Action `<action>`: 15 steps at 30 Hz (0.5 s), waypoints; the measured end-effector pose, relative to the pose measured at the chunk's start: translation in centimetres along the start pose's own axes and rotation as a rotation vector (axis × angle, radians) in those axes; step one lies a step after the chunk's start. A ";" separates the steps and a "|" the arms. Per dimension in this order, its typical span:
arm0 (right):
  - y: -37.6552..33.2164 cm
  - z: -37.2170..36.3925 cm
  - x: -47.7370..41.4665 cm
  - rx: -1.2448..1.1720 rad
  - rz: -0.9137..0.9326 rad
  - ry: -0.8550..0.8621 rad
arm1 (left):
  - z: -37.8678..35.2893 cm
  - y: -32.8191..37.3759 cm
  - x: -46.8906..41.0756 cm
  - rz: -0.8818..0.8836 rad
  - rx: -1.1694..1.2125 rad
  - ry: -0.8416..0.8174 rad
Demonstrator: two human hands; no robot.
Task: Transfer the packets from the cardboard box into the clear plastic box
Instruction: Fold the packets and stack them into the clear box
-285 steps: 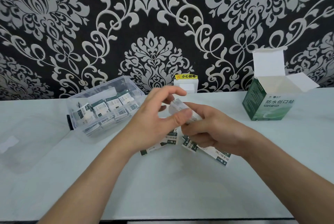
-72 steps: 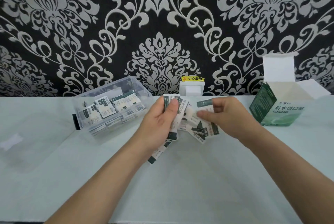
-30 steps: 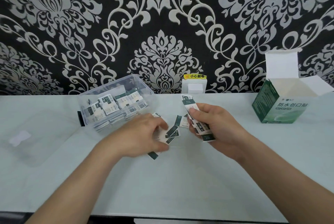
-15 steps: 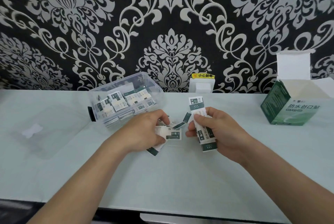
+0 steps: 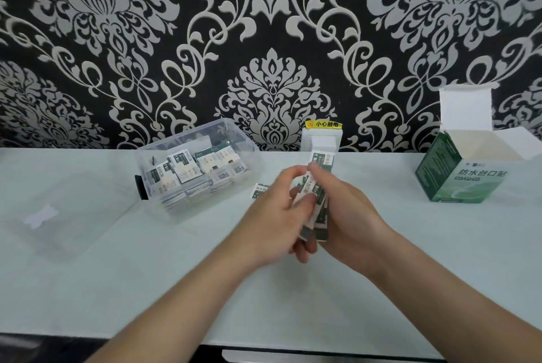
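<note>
Packets (image 5: 322,161) are bunched in one stack over the bench's (image 5: 117,274) middle, left hand (image 5: 272,216) and right hand (image 5: 349,213) both curled tight round it.

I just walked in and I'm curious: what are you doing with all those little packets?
A person holds a stack of small green-and-white packets between the left hand and right hand, above the pale table. One loose packet lies beside them. The clear plastic box already holds many packets; the opened green cardboard box stands to the right.
</note>
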State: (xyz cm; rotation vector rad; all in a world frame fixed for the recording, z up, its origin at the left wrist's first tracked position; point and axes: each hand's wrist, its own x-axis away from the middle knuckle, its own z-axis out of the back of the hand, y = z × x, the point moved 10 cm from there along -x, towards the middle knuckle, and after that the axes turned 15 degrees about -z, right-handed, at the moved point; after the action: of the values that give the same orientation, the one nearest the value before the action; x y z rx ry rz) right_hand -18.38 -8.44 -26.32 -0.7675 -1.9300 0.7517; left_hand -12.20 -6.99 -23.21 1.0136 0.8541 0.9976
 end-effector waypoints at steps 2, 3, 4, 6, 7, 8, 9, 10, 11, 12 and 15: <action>-0.4 -0.1 0.7 0.049 0.062 0.046 | -0.3 0.1 -0.2 -0.034 -0.300 -0.037; -0.4 0.0 0.8 0.048 0.068 0.061 | -0.2 0.4 -0.2 -0.045 -0.434 -0.063; -0.3 0.4 0.7 0.027 0.058 0.079 | 0.0 0.7 -0.2 -0.064 -0.532 -0.085; -0.2 1.4 0.3 -0.035 0.033 0.106 | 0.5 1.8 -0.3 -0.106 -0.684 -0.101; -0.3 1.6 0.3 -0.059 0.025 0.112 | 0.9 2.4 -0.3 -0.138 -0.747 -0.087; -0.5 1.8 0.3 -0.061 0.021 0.109 | 1.1 3.4 -0.1 -0.206 -0.805 -0.070; -0.5 1.7 0.3 -0.040 0.019 0.101 | 0.8 4.3 0.1 -0.291 -0.870 -0.066; -0.6 1.4 0.4 0.003 0.019 0.086 | 0.3 4.8 0.4 -0.365 -0.923 -0.079; -0.5 0.9 0.5 0.055 0.021 0.071 | -0.4 4.7 0.6 -0.409 -0.954 -0.113; -0.4 0.3 0.6 0.099 0.027 0.046 | -0.9 4.0 0.6 -0.412 -0.964 -0.154; 0.4 -0.8 0.6 0.212 0.023 0.008 | -0.9 1.6 0.1 -0.330 -0.927 -0.230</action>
State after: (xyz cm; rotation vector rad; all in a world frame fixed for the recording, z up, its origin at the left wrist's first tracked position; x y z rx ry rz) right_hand -17.86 -7.59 -25.98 -0.6614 -1.8025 0.9486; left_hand -13.41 -6.29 -22.04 0.1720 0.2733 0.8283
